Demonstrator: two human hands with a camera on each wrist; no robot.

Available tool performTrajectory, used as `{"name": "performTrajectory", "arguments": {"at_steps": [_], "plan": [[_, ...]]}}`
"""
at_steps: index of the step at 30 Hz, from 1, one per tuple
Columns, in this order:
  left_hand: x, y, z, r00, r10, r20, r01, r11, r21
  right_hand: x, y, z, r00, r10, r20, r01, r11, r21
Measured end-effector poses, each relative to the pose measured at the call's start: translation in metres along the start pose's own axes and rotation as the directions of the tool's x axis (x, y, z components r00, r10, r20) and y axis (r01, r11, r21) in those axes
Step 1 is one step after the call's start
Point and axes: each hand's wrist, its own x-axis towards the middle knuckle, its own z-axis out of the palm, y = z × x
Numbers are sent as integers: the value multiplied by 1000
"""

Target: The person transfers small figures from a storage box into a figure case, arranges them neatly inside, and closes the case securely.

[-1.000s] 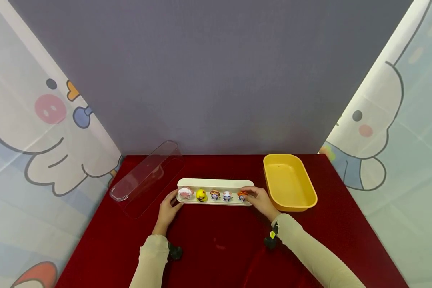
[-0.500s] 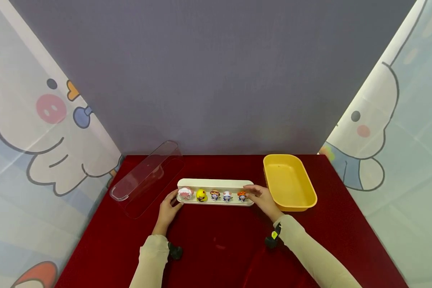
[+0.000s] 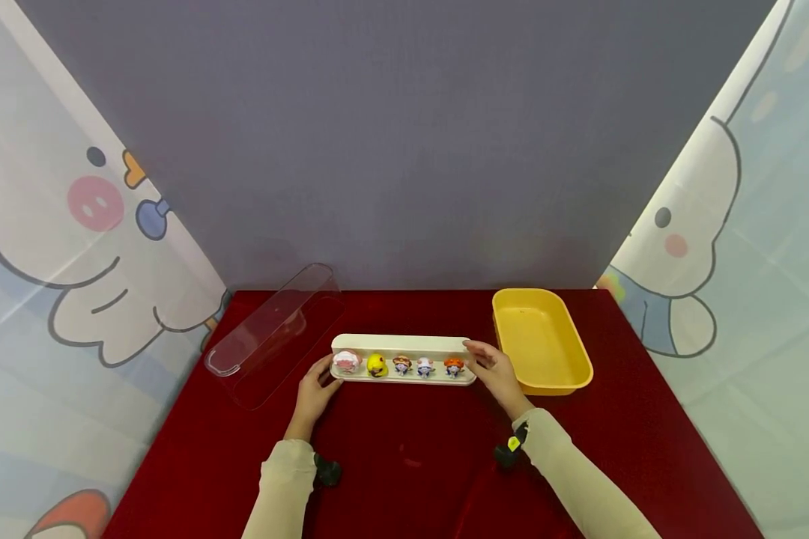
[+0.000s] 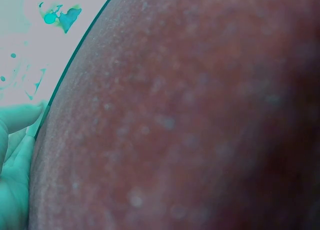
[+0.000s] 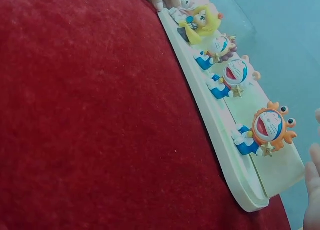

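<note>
A long white display base lies on the red cloth with several small figurines in a row. From the left come a pink-and-white one, a yellow one, then blue-and-white ones, including a white-hooded figurine. At the right end stands the figurine with an orange crab hood. My left hand grips the base's left end, thumb at the front edge. My right hand is beside the right end, fingers apart from the crab figurine and holding nothing. Mostly blurred red cloth fills the left wrist view.
A clear plastic cover lies slanted at the back left. On the right is a yellow tray, close behind my right hand. The red cloth ends at a grey wall, with printed curtains at both sides.
My right hand has let go of the crab-hooded figurine and drawn back slightly to the right. The figurine stays upright on the base; my left hand has not moved.
</note>
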Motion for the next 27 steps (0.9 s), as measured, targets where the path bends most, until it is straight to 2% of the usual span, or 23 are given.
{"name": "performTrajectory", "arguments": {"at_steps": [9, 16, 22, 27], "plan": [[-3, 8, -1, 1000, 2, 7, -2, 1000, 0, -5, 2, 2, 994, 42, -98, -38, 998, 47], [-1, 3, 0, 1000, 3, -12, -3, 1000, -1, -10, 3, 3, 991, 85, -108, -79, 995, 63], [0, 3, 1, 1000, 5, -1, -5, 1000, 13, -11, 28, 4, 986, 106, -130, -90, 988, 122], [-2, 4, 1, 1000, 17, -13, -16, 1000, 15, -12, 46, 8, 982, 118, -146, -101, 988, 121]]}}
